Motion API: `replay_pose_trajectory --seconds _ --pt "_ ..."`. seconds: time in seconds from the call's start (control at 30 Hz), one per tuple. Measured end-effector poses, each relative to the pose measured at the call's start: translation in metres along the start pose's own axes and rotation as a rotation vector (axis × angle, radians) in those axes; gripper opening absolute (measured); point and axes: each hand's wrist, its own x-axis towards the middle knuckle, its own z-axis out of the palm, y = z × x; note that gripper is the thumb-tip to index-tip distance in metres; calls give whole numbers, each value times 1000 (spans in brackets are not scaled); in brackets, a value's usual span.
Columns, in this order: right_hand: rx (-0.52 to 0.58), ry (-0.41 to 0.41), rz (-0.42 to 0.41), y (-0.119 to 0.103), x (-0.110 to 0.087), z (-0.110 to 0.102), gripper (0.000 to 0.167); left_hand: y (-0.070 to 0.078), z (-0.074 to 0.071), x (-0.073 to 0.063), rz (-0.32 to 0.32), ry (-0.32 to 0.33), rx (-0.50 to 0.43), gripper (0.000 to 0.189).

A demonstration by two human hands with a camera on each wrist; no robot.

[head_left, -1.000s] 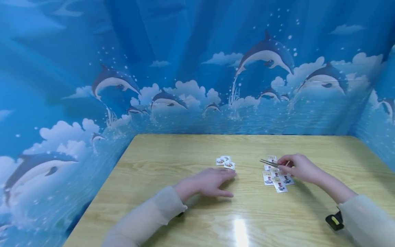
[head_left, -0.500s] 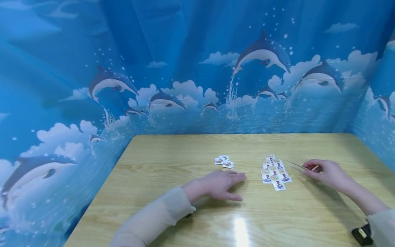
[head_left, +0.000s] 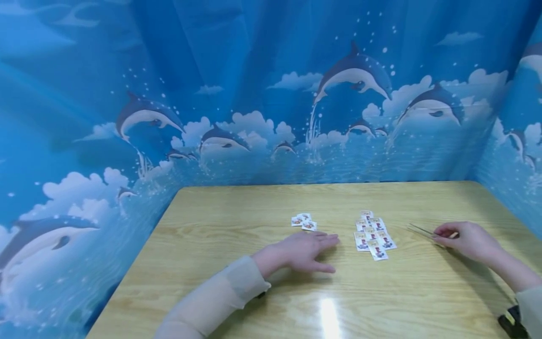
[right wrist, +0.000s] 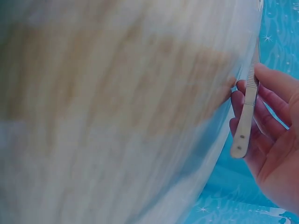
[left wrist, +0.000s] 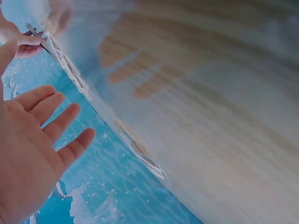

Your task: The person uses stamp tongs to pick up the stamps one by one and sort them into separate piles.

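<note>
My right hand (head_left: 470, 241) pinches a pair of metal tweezers (right wrist: 246, 112) between thumb and fingers, low over the right side of the table. The tweezers' tips point left toward a cluster of several small printed paper pieces (head_left: 370, 235), overlapping in a rough diamond. With fingers straight and spread, my left hand (head_left: 302, 252) is palm down over the middle of the table and holds nothing. Just beyond its knuckles lies a smaller group of 3 printed pieces (head_left: 304, 221). In the left wrist view, its palm and fingers (left wrist: 56, 121) show extended.
The wooden table (head_left: 237, 207) has a glossy top with a bright light reflection near the front. Behind it and at both sides hangs a blue curtain (head_left: 262, 70) printed with dolphins and clouds. A black wrist strap (head_left: 513, 322) sits at the right sleeve.
My right hand has drawn away to the right from the diamond-shaped cluster, still pinching the tweezers, uncovering the pieces. My left hand has shifted slightly right, fingers still spread.
</note>
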Motion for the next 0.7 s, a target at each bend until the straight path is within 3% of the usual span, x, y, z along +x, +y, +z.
replay_pose_trajectory --seconds 0.33,0.7 --pt "-46 -31 -21 1 5 2 15 0 -8 6 7 25 -32 81" --pt "-11 -51 -1 1 1 1 24 -10 -8 -7 -18 34 -81 80"
